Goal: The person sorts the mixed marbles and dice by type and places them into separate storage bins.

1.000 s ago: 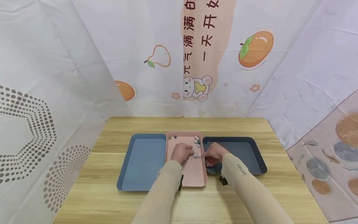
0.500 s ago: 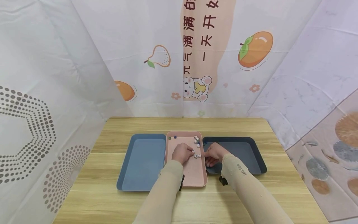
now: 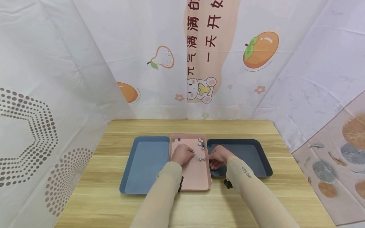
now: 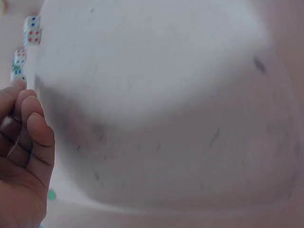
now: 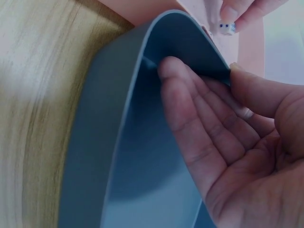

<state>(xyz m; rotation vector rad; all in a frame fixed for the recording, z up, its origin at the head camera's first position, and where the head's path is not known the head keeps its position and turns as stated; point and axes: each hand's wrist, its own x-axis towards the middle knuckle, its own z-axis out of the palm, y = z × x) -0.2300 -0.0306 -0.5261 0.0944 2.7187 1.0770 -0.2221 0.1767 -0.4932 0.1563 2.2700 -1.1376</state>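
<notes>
My left hand [image 3: 182, 154] is over the pink tray [image 3: 196, 182], pinching a white die [image 5: 227, 27] between thumb and fingertips. Two white dice [image 3: 201, 158] lie in this tray to the right of that hand. Farther back along the right wall is a group of white dice [image 3: 200, 141], with a small blue piece [image 3: 203, 146] among them. My right hand [image 3: 219, 156] grips the left wall of the dark blue tray [image 5: 107, 118]; its thumb is at the rim and its other fingers are inside. In the left wrist view, dice [image 4: 32, 31] show beyond the fingertips.
A lighter blue tray [image 3: 142, 167] stands left of the pink one on the wooden table [image 3: 97, 190]. Small blue [image 3: 179, 139] and green [image 3: 173, 140] pieces lie in the pink tray's back left corner. Patterned curtains [image 3: 159, 88] hang behind and at both sides.
My left hand has moved slightly left, carrying a die away from the two near the pink tray's right wall. My right hand stays at the dark tray's wall.
</notes>
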